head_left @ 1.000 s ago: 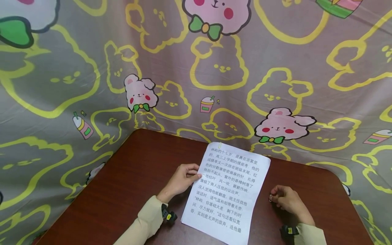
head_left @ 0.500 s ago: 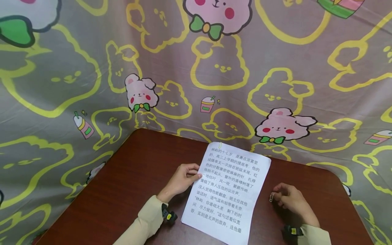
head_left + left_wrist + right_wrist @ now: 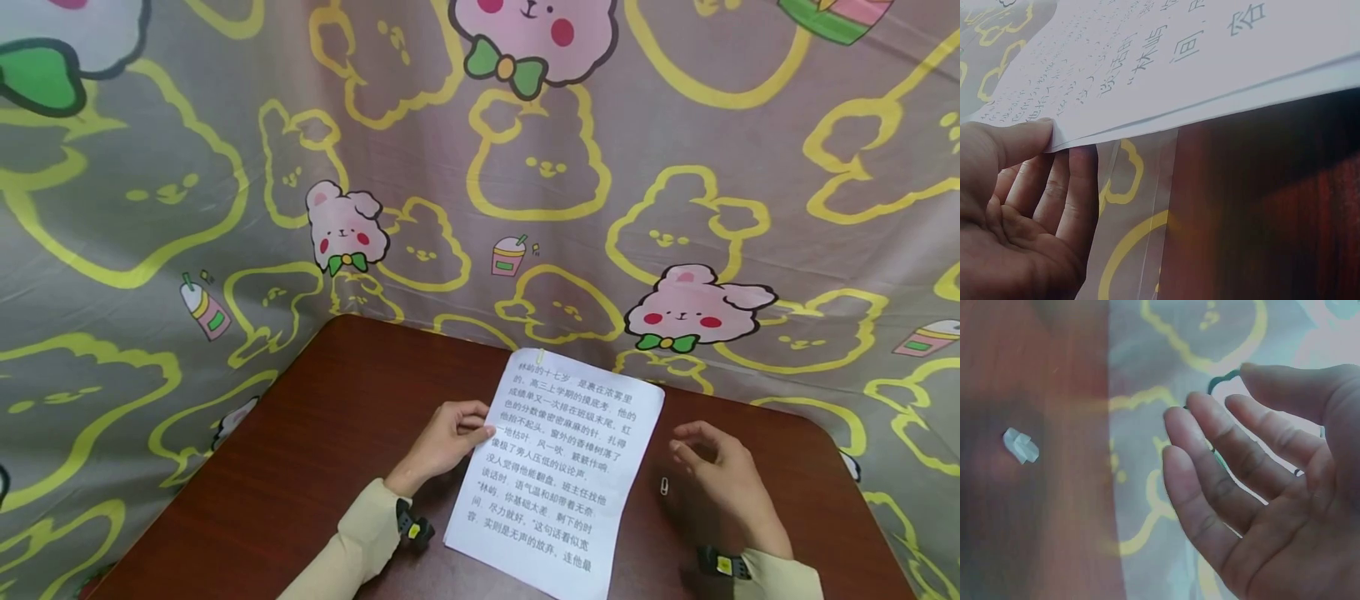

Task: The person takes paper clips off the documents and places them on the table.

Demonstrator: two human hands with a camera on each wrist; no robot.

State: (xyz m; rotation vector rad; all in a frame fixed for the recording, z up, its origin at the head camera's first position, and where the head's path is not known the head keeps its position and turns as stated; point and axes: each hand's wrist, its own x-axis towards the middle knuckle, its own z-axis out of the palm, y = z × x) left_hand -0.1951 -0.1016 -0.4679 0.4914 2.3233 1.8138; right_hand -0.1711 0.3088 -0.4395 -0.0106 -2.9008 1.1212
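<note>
A printed stack of paper sheets (image 3: 562,467) lies slanted on the dark red-brown table (image 3: 322,450). A small yellow clip (image 3: 537,357) sits at its top left corner. My left hand (image 3: 450,437) pinches the sheets' left edge. In the left wrist view the thumb lies on top of the paper (image 3: 1179,56) and the fingers (image 3: 1066,187) are beneath it. A silver paper clip (image 3: 663,485) lies loose on the table just right of the sheets. My right hand (image 3: 712,471) hovers beside it with relaxed fingers and holds nothing. In the right wrist view the open palm (image 3: 1254,481) faces the blurred clip (image 3: 1020,445).
A grey cloth (image 3: 480,208) printed with yellow and pink bears hangs behind the table and drapes round its sides. The table's far edge runs just behind the sheets, and its rounded right corner (image 3: 832,433) is near my right hand.
My right hand let go of the silver paper clip, which now lies on the table, and the hand opened and drew slightly right. My left hand and the sheets stayed put.
</note>
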